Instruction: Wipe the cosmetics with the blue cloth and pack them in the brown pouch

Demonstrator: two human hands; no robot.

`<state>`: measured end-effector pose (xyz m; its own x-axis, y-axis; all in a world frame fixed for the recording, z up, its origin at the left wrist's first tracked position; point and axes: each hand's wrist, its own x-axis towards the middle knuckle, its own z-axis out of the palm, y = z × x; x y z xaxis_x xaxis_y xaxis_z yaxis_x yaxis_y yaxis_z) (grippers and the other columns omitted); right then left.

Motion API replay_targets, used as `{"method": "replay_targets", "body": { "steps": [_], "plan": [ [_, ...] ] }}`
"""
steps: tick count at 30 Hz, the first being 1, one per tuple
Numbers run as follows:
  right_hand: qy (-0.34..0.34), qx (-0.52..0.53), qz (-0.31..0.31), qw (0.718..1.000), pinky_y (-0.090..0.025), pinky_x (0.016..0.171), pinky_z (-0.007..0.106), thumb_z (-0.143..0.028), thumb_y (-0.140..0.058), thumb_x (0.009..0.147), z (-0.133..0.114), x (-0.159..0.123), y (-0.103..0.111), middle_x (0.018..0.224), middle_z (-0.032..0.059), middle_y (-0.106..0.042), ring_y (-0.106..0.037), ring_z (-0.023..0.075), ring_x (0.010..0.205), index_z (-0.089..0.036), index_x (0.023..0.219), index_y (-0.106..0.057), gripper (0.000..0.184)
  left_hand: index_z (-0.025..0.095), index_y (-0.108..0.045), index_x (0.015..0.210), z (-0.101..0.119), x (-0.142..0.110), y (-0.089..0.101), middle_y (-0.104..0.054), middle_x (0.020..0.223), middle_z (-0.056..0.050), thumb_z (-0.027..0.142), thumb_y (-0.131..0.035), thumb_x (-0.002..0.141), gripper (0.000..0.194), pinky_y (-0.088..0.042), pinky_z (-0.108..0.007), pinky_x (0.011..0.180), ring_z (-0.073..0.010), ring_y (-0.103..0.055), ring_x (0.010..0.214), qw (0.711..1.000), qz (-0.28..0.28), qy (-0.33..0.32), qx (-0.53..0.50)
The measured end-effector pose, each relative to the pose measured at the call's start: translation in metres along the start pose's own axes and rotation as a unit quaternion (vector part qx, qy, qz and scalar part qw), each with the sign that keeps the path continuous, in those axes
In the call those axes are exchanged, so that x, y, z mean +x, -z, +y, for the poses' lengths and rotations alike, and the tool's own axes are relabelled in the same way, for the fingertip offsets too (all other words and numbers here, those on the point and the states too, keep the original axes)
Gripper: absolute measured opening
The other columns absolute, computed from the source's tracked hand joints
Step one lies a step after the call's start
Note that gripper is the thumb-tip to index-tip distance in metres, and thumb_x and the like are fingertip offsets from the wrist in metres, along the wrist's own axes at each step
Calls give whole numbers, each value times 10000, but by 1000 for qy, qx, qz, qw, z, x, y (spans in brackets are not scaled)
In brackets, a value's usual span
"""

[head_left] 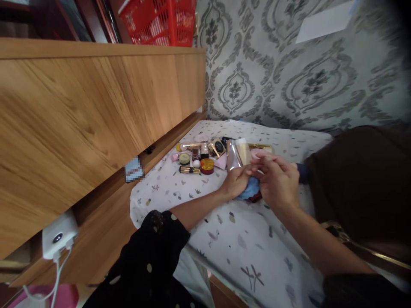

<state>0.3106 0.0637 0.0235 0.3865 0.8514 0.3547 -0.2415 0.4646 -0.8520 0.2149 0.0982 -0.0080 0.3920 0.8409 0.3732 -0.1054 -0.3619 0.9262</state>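
My left hand [236, 182] and my right hand [278, 180] meet over a printed white cloth [199, 209]. Their fingertips come together, with the fingers bent and closed; anything small between them is hidden. Just beneath lies a crumpled blue cloth-like thing [251, 189] with a dark red piece [256, 197] at its edge. Beyond my left hand are a shiny silvery-pink tube [233, 155] and a cream tube [243, 151]. To the left sit an amber round jar [207, 166], a black-and-gold tube [190, 170], a small green-lidded pot [184, 159] and a gold compact [217, 147].
A wooden cabinet [105, 115] runs along the left, with a red basket [157, 21] on top. On the right stands a dark brown bag [362, 184] with a gold zip. A white device with cables [60, 237] sits low at the left. Patterned wallpaper [244, 85] closes the back.
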Motion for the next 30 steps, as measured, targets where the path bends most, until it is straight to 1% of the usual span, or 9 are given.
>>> {"method": "replay_targets", "body": {
  "steps": [3, 6, 8, 10, 14, 18, 20, 26, 30],
  "plan": [
    [83, -160, 29, 983, -594, 664, 415, -398, -612, 864, -2, -13, 2, 888, 51, -660, -640, 217, 707, -271, 894, -650, 136, 168, -673, 874, 7, -3, 2, -688, 894, -50, 363, -457, 960, 303, -473, -312, 904, -186, -621, 918, 1000, -18, 4, 24],
    [168, -358, -22, 918, -561, 857, 480, -504, -551, 901, -3, -32, 17, 1063, 119, -661, -653, 284, 957, -212, 1046, -651, 341, 169, -632, 833, 11, -6, 4, -643, 834, -43, 409, -429, 963, 340, -470, -315, 864, -192, -599, 860, 998, -25, -10, 55],
    [171, -445, -67, 877, -525, 927, 505, -577, -481, 924, -1, -45, 32, 1134, 142, -651, -629, 310, 1052, -183, 1175, -623, 489, 177, -588, 777, 11, -7, 5, -577, 756, -16, 415, -421, 966, 346, -464, -302, 823, -174, -562, 787, 997, -24, -21, 75],
    [132, -495, -91, 854, -510, 948, 503, -634, -464, 919, 4, -56, 45, 1193, 162, -639, -613, 330, 1114, -175, 1310, -557, 610, 188, -548, 734, 11, -8, 5, -512, 699, 6, 429, -418, 969, 361, -455, -286, 783, -156, -523, 731, 996, -22, -22, 81],
    [79, -541, -112, 830, -483, 967, 540, -695, -494, 876, 12, -67, 60, 1296, 227, -596, -574, 399, 1198, -126, 1438, -438, 802, 197, -575, 779, 16, -11, 7, -539, 731, 0, 471, -417, 974, 372, -459, -273, 764, -157, -538, 746, 993, -61, -36, 91],
    [64, -558, -103, 821, -516, 836, 584, -741, -525, 812, 15, -66, 64, 1171, 231, -653, -632, 438, 1043, -135, 1423, -442, 865, 202, -634, 984, 27, -14, 14, -632, 898, -30, 407, -590, 906, 224, -485, -279, 833, -183, -608, 866, 972, -162, -84, 147],
    [62, -563, -101, 818, -520, 819, 583, -728, -548, 799, 14, -63, 65, 1153, 225, -661, -641, 441, 1017, -144, 1422, -440, 861, 200, -640, 995, 30, -13, 17, -646, 942, -43, 365, -606, 896, 195, -483, -293, 875, -199, -619, 910, 963, -180, -106, 168],
    [37, -583, -138, 800, -487, 930, 585, -598, -652, 783, 3, -64, 61, 1234, 251, -638, -609, 450, 1116, -123, 1465, -385, 873, 196, -606, 816, 29, -10, 15, -575, 722, -13, 376, -489, 951, 253, -478, -282, 735, -170, -555, 730, 973, -140, -90, 157],
    [45, -586, -147, 796, -487, 928, 584, -533, -684, 779, -2, -67, 58, 1171, 220, -668, -631, 423, 1068, -140, 1481, -365, 866, 198, -562, 750, 28, -14, 11, -516, 661, 1, 432, -502, 934, 304, -452, -268, 662, -152, -506, 666, 988, -96, -56, 107]
  ]
}}
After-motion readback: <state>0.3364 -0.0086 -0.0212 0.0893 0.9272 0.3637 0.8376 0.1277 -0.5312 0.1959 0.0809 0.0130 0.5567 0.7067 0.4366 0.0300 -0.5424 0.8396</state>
